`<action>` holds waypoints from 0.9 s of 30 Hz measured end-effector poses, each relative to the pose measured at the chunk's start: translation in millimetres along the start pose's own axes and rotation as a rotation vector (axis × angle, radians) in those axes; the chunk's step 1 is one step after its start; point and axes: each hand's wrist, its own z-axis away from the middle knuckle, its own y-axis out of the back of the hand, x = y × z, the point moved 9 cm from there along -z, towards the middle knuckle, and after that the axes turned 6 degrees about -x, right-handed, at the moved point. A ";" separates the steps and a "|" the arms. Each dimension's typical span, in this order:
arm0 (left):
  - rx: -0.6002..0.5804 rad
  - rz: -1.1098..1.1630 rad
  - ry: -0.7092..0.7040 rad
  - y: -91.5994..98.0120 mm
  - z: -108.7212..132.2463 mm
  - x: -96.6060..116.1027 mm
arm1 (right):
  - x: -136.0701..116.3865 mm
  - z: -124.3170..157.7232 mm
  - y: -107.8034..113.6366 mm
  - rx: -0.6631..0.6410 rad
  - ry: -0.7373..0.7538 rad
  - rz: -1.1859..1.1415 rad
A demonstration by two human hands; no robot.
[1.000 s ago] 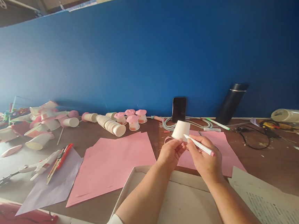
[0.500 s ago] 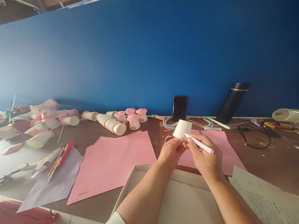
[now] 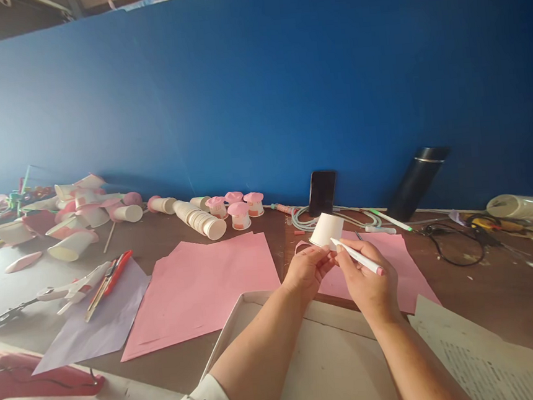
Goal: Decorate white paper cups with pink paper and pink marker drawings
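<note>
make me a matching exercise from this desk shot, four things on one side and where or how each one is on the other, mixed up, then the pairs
Things
1. white paper cup
2. pink-ended marker
3. phone
4. utility knife

Places and states
A. gripped in the right hand
B. lying over lilac paper
C. held narrow end up by the left hand
D. standing upright by the blue panel

Pairs: 1-C, 2-A, 3-D, 4-B
</note>
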 end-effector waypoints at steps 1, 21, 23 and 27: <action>-0.005 -0.003 -0.002 -0.6 0.0 0.2 | -0.1 0.1 -0.1 0.001 -0.001 0.000; -0.024 -0.010 -0.008 0.7 -1.9 -1.1 | -0.6 0.4 -0.2 -0.004 -0.008 0.008; -0.027 -0.009 -0.011 0.9 -1.8 -1.3 | -0.3 0.5 -1.0 -0.012 -0.009 0.007; -0.038 -0.007 -0.011 0.0 -1.9 -1.7 | -1.0 0.9 -0.8 -0.011 -0.006 0.006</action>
